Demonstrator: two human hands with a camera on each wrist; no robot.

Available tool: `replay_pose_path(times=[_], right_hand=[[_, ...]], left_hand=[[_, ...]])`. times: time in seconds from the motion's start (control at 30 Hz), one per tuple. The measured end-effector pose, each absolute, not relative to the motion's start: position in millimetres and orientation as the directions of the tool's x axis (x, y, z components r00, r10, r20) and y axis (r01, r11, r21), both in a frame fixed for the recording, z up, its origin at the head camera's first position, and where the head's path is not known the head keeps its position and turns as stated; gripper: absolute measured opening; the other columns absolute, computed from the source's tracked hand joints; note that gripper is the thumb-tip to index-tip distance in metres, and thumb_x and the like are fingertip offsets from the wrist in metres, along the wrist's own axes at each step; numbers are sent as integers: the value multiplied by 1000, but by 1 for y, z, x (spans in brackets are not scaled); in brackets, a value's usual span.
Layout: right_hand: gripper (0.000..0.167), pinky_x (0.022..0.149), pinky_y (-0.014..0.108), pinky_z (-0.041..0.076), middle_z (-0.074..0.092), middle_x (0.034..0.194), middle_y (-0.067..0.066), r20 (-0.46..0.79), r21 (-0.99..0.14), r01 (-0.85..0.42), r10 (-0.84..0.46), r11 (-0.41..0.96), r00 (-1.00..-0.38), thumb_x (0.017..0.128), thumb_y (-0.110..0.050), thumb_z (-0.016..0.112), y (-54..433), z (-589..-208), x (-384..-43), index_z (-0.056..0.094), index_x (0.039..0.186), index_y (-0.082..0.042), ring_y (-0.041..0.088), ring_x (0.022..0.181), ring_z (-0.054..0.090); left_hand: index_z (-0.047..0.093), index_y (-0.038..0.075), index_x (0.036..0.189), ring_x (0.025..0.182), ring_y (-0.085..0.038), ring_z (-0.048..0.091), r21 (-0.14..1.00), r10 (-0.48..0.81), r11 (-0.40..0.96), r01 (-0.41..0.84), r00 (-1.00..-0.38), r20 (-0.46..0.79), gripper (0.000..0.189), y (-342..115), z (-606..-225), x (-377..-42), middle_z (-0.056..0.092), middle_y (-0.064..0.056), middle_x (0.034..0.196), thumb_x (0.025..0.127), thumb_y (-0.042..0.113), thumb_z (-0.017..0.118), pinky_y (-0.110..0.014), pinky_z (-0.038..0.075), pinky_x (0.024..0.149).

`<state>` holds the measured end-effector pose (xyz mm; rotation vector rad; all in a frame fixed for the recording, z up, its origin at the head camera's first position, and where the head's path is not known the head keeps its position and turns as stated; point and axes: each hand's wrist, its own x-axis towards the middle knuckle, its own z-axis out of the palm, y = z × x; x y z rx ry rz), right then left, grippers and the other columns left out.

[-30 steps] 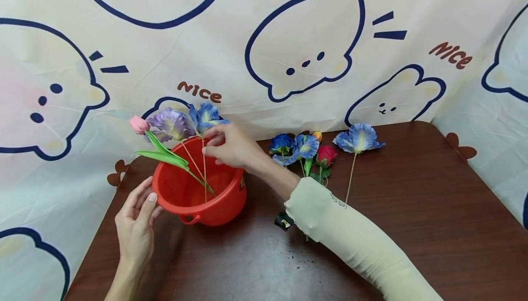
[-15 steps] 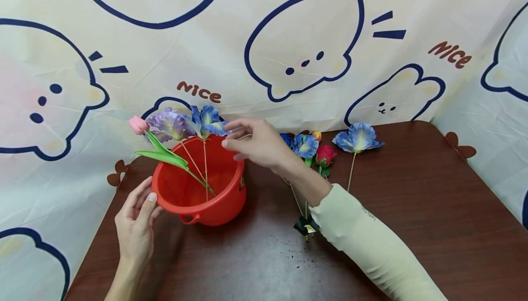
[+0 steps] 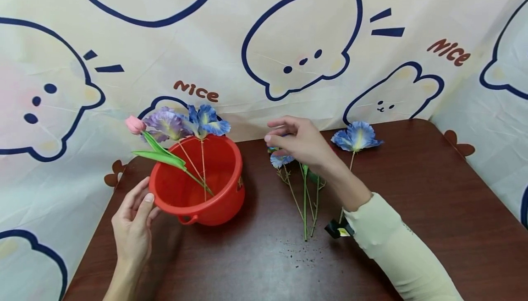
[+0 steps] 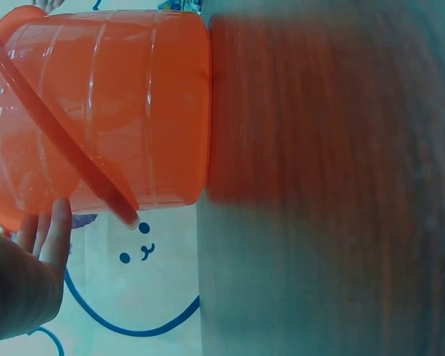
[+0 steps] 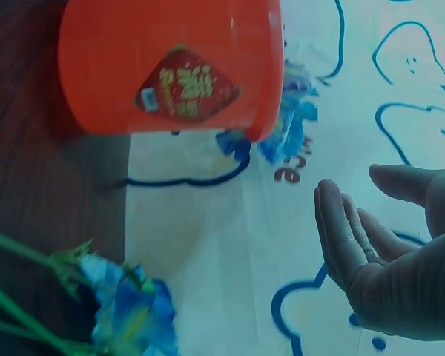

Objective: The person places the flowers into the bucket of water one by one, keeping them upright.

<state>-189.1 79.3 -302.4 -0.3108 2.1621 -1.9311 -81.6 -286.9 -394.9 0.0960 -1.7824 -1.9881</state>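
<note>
A red bucket (image 3: 222,209) stands upright on the table. In it lean a pink tulip (image 3: 135,125), a purple iris (image 3: 165,123) and a blue iris (image 3: 204,122). My left hand (image 3: 134,232) rests against the outside of its rim, thumb and fairly straight fingers touching the plastic. My right hand (image 3: 303,143) hovers right of the bucket with spread, slightly bent fingers and nothing in them. Behind and below it lie several flowers, among them a light blue one (image 3: 281,160); the hand hides most of their heads. The right wrist view shows blue petals (image 5: 137,311) below the hand.
Another blue iris (image 3: 356,137) lies to the right, its stem partly behind my right arm. A black strap-like piece (image 3: 339,229) shows by the right cuff. Dark crumbs (image 3: 303,257) dot the brown table (image 3: 231,269). A printed cloth (image 3: 305,26) hangs behind.
My right hand has let go of the blue iris stem, which stays leaning in the bucket. The hand has moved right, over the lying flowers. My left hand stays at the bucket.
</note>
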Motion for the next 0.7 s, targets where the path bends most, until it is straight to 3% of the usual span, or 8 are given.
replay_pose_path(times=[0.43,0.7], right_hand=[[42,86,36,69,70,123,16,-63,-993,36,-243,112,-968,103,-14,73,119,-337,-189,64,142,-3,17,102,77],[44,91,42,68,71,124,20,-92,-988,55,-264,143,-960,103,-15,71,129,-359,-190,61,144,0,12,96,77]], left_hand=[[60,0,149,111,-12,79,961,-385,-29,274,-890,242,42,-288,-396,-81,74,-6,136,107,-2,59,-25,65,83],[59,-1,149,111,-12,79,960,-382,-31,279,-891,246,43,-287,-394,-81,73,-7,136,107,-3,58,-25,65,83]])
